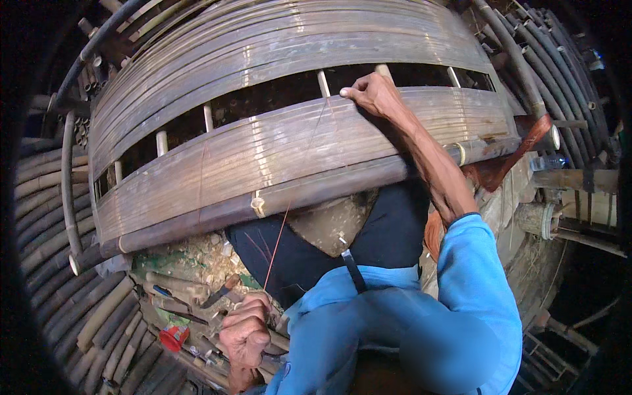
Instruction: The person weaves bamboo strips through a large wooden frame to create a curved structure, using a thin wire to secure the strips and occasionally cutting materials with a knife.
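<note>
My left hand (245, 332) is closed in a fist low on the left. A thin red thread (279, 238) runs taut from it, up across my lap and over the slatted bamboo panel (230, 155). My right hand (375, 93) reaches over the lower band of slats to its upper edge, beside a gap. Its fingers are curled and pinched close to where the thread meets that edge; what they hold is too small to make out. A thick bamboo pole (316, 185) borders the panel's near side, tied with pale bindings.
Light wooden uprights (208, 118) span the dark gap. Bamboo poles (52, 174) are stacked at left, more at right. Red-orange fibre (510, 164) hangs at the pole's right end, near a plastic bottle (550, 162). A knife (220, 291) and red cup (174, 338) lie low left.
</note>
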Demonstrator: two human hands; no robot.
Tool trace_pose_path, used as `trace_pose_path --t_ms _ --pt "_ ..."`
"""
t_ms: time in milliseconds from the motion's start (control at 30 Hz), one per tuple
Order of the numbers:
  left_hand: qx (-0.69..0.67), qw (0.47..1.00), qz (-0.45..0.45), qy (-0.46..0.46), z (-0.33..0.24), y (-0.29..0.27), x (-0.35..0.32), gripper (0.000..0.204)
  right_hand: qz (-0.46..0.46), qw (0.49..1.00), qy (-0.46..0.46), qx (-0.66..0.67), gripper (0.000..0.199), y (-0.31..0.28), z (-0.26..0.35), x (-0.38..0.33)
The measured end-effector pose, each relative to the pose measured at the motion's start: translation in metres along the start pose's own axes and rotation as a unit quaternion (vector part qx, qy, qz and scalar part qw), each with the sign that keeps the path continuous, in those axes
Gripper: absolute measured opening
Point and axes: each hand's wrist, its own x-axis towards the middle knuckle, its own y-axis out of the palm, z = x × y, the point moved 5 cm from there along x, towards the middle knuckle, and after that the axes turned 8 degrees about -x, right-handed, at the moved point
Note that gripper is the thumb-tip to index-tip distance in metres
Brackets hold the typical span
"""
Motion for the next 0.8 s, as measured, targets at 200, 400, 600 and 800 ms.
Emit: trace_pose_path --t_ms 200,400,600,800 --pt "-0.022 0.995 -0.079 -0.062 0.017 0.0 -0.033 0.058 -0.131 0.972 -0.19 0.049 0.047 -0.003 0.034 -0.044" --pt "-0.034 0.887 -0.275 -0.369 0.114 -0.061 -0.09 0.051 -0.172 0.959 -0.201 0.101 0.042 0.0 0.084 -0.021" --pt "0.377 0.794 -0.427 -0.211 0.171 -0.187 -0.087 0.052 -0.04 0.971 -0.207 0.114 0.047 0.05 0.183 -0.006" --pt "-0.115 0.948 -0.246 -0.165 0.206 -0.176 0.0 0.061 0.073 0.985 -0.123 0.098 0.058 0.09 0.216 0.011"
